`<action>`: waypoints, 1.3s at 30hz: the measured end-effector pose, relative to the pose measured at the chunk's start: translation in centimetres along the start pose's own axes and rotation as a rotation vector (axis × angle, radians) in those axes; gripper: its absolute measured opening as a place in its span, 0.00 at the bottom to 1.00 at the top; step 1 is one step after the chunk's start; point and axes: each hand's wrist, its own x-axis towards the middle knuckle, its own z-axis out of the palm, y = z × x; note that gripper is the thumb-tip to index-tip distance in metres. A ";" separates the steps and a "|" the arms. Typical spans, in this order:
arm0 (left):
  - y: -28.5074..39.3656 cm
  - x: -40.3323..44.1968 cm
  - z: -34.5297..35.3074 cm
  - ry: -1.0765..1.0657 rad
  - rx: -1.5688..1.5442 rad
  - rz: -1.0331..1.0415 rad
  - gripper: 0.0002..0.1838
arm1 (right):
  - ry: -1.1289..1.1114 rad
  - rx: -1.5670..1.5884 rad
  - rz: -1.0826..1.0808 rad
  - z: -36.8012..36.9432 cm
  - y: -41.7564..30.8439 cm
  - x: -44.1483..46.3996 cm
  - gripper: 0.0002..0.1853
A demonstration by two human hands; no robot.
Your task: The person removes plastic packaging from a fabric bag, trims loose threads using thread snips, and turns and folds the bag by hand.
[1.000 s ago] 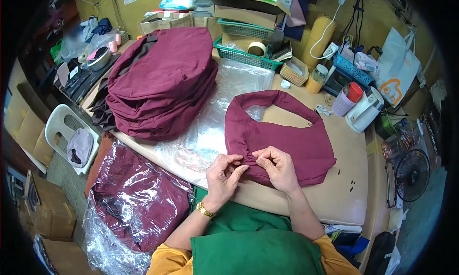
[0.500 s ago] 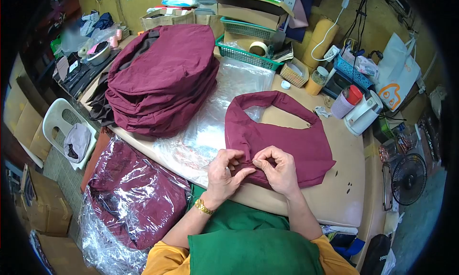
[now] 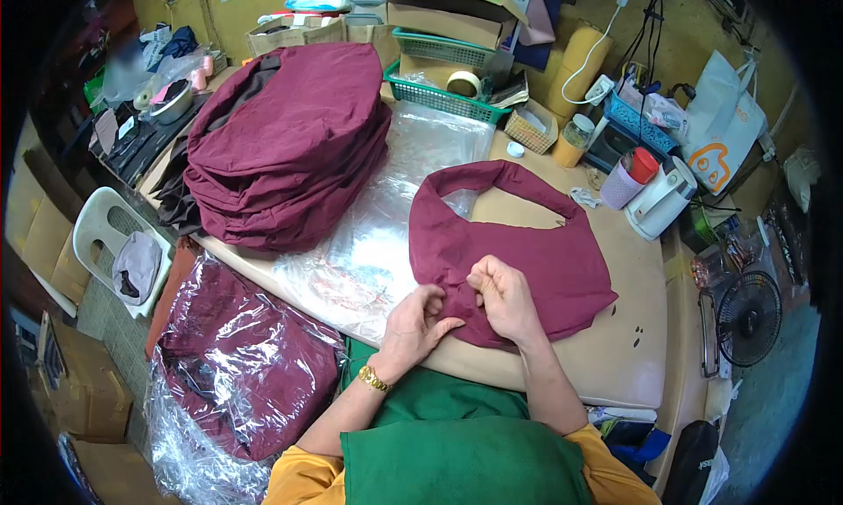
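A maroon cloth shoulder bag [image 3: 536, 272] lies on the padded tabletop, its wide strap looped toward the far side. At its near left corner, my left hand [image 3: 413, 325] holds bunched fabric, fingers curled and thumb stretched over the cloth. My right hand [image 3: 502, 301] is just above the bag, thumb and fingertips pinched together. Whatever is in that pinch is too small to make out. A gold watch [image 3: 374, 378] circles my left wrist.
Behind to the left rises a pile of maroon cloth bags [image 3: 290, 145]. Clear plastic sheets [image 3: 378, 206] lie beside it. Plastic-wrapped maroon cloth [image 3: 255, 356] sits below the table edge. Green baskets [image 3: 448, 101], a jar [image 3: 575, 140] and a white kettle [image 3: 660, 198] line the back.
My right hand has lifted up and slightly right, away from my left hand. My left hand stays at the bag's corner. The camera view has shifted slightly.
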 end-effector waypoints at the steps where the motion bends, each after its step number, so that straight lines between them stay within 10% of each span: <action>1: -0.7 -0.4 0.2 -0.121 0.125 0.032 0.16 | 0.005 -0.002 0.000 -0.2 0.1 0.2 0.12; 5: -0.7 -0.2 -0.3 -0.314 0.116 0.084 0.08 | 0.023 0.293 -0.010 -1.7 0.3 0.9 0.13; 12: 1.7 -1.4 0.1 -0.180 0.099 0.073 0.10 | 0.119 -0.349 -0.310 -2.9 -2.9 -1.8 0.13; 19: 4.8 1.5 -0.6 0.085 -0.082 -0.046 0.12 | 0.089 -0.371 -0.345 -2.3 -1.2 -3.0 0.05; 21: 3.2 2.9 -0.3 -0.008 -0.093 0.196 0.10 | 0.095 -0.367 -0.363 -2.2 -1.3 -3.0 0.06; 26: 1.9 3.2 -0.3 -0.242 -0.642 -0.208 0.10 | 0.160 -0.338 -0.419 -1.9 -0.3 -2.5 0.13; 30: 3.7 2.3 0.6 0.165 -0.398 -0.149 0.07 | 0.144 -0.295 -0.432 -1.8 0.2 -2.4 0.17; 39: 5.1 2.6 -0.2 0.023 -0.207 -0.132 0.12 | 0.023 -0.305 -0.527 -2.2 0.0 -1.9 0.13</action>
